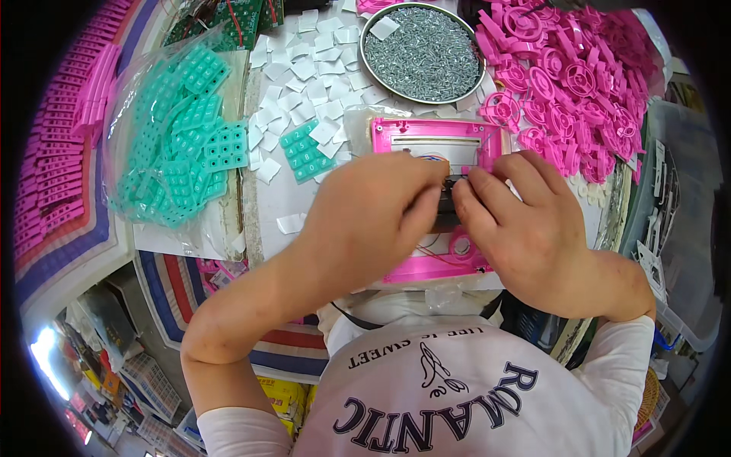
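A pink plastic housing [426, 271] lies on the white worktop right in front of me, with a clear window slot near its far end. Over its middle, my left hand [373, 213] is closed, thumb and fingers pinching a small black part [448, 201]. My right hand [529, 232] bends its fingers down onto the same part from the other side, fingertips close together. Thin coloured wires run beside the fingers and toward the near end of the housing. My hands cover much of the housing's inside, so the exact grip is partly hidden.
A round metal tray [365, 57] of small screws stands behind the housing. Pink plastic parts [571, 84] are heaped at the right. White square pads [293, 68] and a turquoise keypad [304, 152] lie at the left, beside a clear bag of turquoise keypads [186, 122]. Green circuit boards [221, 23] sit at the far left.
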A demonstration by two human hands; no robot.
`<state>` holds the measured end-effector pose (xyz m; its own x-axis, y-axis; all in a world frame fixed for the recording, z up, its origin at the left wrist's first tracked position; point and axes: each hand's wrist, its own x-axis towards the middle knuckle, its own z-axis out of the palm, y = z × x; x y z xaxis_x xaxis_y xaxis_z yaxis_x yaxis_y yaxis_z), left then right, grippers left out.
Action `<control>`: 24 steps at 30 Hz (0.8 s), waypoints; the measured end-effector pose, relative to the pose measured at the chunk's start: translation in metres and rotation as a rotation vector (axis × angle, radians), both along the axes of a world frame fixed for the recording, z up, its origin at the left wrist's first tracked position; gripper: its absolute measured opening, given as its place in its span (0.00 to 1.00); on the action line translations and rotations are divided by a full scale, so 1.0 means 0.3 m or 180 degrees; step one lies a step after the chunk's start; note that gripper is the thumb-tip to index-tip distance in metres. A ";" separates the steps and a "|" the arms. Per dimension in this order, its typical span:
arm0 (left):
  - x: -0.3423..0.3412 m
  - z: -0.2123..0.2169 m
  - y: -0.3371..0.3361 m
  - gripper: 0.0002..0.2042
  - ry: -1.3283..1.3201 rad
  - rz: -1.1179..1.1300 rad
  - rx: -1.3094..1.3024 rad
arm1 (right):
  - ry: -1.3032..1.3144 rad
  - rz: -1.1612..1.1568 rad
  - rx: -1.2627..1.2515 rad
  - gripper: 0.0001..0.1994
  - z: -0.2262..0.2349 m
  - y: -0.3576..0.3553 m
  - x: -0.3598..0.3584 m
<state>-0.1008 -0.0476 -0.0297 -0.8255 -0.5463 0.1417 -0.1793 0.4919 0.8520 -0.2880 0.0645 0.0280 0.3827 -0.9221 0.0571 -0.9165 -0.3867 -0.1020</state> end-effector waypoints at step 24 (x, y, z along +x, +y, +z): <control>-0.268 -0.135 -0.343 0.08 -0.0540 0.0061 -0.2232 | -0.1304 -0.0083 -0.0121 0.31 -0.103 0.006 -0.083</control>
